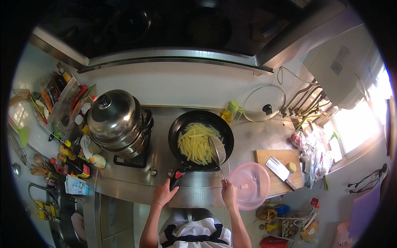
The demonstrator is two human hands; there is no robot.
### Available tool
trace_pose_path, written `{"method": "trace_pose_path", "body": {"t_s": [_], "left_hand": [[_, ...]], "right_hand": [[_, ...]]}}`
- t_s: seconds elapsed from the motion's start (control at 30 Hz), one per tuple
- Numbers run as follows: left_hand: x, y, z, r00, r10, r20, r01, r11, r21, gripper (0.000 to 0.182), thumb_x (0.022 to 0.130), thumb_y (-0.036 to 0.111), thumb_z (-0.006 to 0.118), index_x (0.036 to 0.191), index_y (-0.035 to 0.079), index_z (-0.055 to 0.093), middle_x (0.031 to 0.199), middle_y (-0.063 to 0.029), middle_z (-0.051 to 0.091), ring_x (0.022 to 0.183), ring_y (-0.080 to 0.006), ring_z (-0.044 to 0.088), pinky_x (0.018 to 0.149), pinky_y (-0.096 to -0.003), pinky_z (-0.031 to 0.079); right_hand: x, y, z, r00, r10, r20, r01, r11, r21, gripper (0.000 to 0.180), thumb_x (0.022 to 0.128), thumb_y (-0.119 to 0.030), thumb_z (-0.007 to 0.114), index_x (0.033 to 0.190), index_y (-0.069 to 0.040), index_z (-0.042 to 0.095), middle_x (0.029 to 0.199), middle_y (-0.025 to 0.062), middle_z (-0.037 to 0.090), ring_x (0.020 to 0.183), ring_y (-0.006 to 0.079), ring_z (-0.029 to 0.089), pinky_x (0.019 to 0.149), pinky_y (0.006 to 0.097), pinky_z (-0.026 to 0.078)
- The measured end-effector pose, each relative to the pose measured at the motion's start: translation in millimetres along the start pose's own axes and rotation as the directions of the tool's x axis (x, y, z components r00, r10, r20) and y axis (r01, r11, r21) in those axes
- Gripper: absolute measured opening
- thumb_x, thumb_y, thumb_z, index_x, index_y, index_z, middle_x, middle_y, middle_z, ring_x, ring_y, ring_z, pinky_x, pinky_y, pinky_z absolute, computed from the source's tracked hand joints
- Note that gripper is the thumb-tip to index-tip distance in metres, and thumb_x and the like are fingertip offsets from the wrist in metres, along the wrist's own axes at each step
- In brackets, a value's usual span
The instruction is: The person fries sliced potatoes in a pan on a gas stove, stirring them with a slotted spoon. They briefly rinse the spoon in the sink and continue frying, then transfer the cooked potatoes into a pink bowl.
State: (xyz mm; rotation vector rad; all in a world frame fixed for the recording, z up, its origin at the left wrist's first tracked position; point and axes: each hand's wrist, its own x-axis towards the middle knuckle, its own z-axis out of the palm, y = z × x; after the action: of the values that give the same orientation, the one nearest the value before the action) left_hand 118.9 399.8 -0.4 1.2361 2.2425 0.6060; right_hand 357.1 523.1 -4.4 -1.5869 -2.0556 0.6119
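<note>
A black wok (175, 133) stands on the stove, holding pale yellow potato strips (195, 145) in some liquid. My left hand (165, 191) is closed on the wok's black handle (176, 180), which has a red part. In my right hand (229, 192) is the thin metal handle of a skimmer (218, 148); its round head rests inside the wok, at the right edge of the strips. Just right of that hand lies a pink translucent plastic basin (250, 186), overlapping the edge of a wooden cutting board (263, 155).
Left of the wok stands a steel steamer pot (114, 121) with its lid on. A cleaver (278, 169) and a potato piece (292, 167) lie on the board. A glass lid (263, 102) leans on the wall near an oil bottle (230, 113). Sauce bottles (74, 166) crowd the left.
</note>
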Motion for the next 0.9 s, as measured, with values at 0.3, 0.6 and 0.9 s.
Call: {"method": "trace_pose_path", "body": {"t_s": [0.3, 0.6, 0.9], "left_hand": [[1.0, 1.1, -0.9, 1.0, -0.016, 0.019, 0.017, 1.0, -0.019, 0.047, 0.073, 0.044, 0.059, 0.096, 0.005, 0.047, 0.07, -0.0194, 0.06, 0.067, -0.0388, 0.057, 0.058, -0.047, 0.046], [1.2, -0.4, 0.5, 1.0, -0.004, 0.015, 0.005, 0.999, -0.037, 0.048, 0.074, 0.044, 0.059, 0.099, 0.005, 0.046, 0.072, -0.0195, 0.06, 0.067, -0.0389, 0.058, 0.059, -0.047, 0.046], [0.5, 0.5, -0.5, 0.999, -0.02, 0.03, 0.021, 0.999, -0.048, 0.045, 0.074, 0.043, 0.058, 0.096, 0.006, 0.045, 0.068, -0.0191, 0.059, 0.065, -0.0392, 0.057, 0.058, -0.0471, 0.045]], "right_hand": [[0.4, -1.5, -1.3, 1.0, 0.003, 0.008, -0.003, 1.0, -0.014, 0.015, 0.084, -0.016, 0.049, 0.081, -0.004, 0.059, 0.061, 0.022, 0.055, 0.059, 0.0397, 0.055, 0.052, 0.0463, 0.043], [0.9, -2.2, -1.9, 1.0, 0.013, 0.015, -0.013, 1.0, -0.024, 0.014, 0.083, -0.014, 0.049, 0.082, -0.004, 0.058, 0.061, 0.0227, 0.055, 0.059, 0.0398, 0.055, 0.053, 0.0462, 0.044], [0.4, -3.6, -2.5, 1.0, -0.005, 0.014, 0.005, 1.0, -0.015, 0.014, 0.084, -0.015, 0.049, 0.083, -0.004, 0.058, 0.061, 0.0226, 0.055, 0.058, 0.0396, 0.055, 0.051, 0.0458, 0.043]]}}
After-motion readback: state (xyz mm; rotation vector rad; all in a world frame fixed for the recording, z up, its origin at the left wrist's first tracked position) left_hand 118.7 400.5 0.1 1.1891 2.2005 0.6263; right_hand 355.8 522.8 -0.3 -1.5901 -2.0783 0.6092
